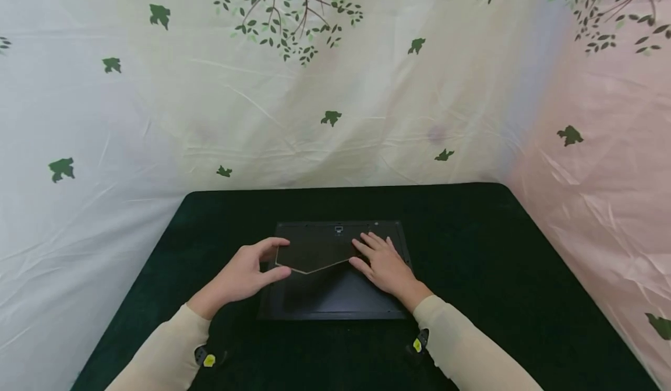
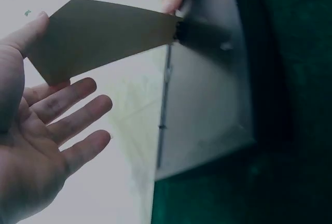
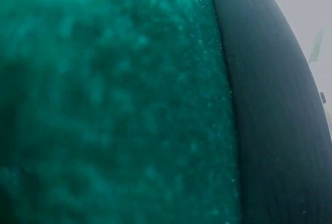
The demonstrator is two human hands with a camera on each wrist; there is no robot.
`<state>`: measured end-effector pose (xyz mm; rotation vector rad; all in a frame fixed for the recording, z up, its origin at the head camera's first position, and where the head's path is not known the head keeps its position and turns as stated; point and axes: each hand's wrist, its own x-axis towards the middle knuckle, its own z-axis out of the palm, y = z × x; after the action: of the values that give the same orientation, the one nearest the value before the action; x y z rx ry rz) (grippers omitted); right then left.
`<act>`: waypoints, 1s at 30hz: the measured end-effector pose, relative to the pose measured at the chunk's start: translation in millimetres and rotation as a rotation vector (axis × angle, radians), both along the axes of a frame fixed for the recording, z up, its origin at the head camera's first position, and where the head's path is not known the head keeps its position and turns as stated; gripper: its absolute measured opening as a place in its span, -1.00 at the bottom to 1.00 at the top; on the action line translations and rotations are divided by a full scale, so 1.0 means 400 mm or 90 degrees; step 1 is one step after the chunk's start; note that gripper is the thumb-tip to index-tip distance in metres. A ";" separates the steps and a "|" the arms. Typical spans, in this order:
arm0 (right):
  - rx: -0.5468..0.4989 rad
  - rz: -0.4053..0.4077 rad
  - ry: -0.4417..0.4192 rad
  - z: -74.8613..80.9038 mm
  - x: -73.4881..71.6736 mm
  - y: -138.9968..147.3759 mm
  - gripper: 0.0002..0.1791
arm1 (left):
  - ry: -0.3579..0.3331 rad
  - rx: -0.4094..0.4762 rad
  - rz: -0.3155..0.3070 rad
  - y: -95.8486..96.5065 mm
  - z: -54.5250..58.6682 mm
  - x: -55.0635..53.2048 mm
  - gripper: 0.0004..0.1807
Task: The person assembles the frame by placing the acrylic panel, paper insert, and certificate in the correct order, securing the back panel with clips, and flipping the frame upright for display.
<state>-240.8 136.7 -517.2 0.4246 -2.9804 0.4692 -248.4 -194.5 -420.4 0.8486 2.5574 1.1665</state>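
A dark picture frame (image 1: 335, 298) lies face down, its backing up, with a small metal hanger (image 1: 338, 229) near the far edge. Raised from the backing is the frame's flat stand (image 1: 314, 255), kite-shaped with a pale cut edge. My left hand (image 1: 238, 271) pinches the stand's wide end between thumb and forefinger; its other fingers spread free in the left wrist view. At the narrow, hinged end, my right hand (image 1: 385, 267) rests on the backing with fingers extended. In the right wrist view only the frame's dark side (image 3: 275, 99) shows, with the hand out of sight.
A dark green cloth (image 1: 230, 216) covers the table under the frame. Behind and at both sides hang pale curtains (image 1: 367, 146) printed with leaves and birds. A small device with a yellow mark (image 1: 206, 358) is strapped at each wrist.
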 end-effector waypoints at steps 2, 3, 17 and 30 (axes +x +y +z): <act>0.003 -0.001 0.000 0.002 -0.003 0.000 -0.22 | -0.014 -0.005 0.005 -0.014 -0.017 0.000 -0.33; 0.005 -0.002 -0.001 0.002 -0.005 0.000 -0.22 | -0.019 -0.008 0.004 -0.021 -0.028 0.000 -0.33; 0.036 -0.013 -0.019 -0.006 -0.021 0.000 -0.19 | 0.049 -0.111 -0.022 -0.064 -0.168 0.003 -0.33; 0.035 0.005 -0.019 -0.010 -0.024 0.018 -0.19 | 0.027 -0.139 -0.013 -0.040 -0.191 0.008 -0.12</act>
<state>-250.6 143.8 -521.1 0.4377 -3.0274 0.3991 -245.2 -210.5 -496.6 0.8527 2.6414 0.8515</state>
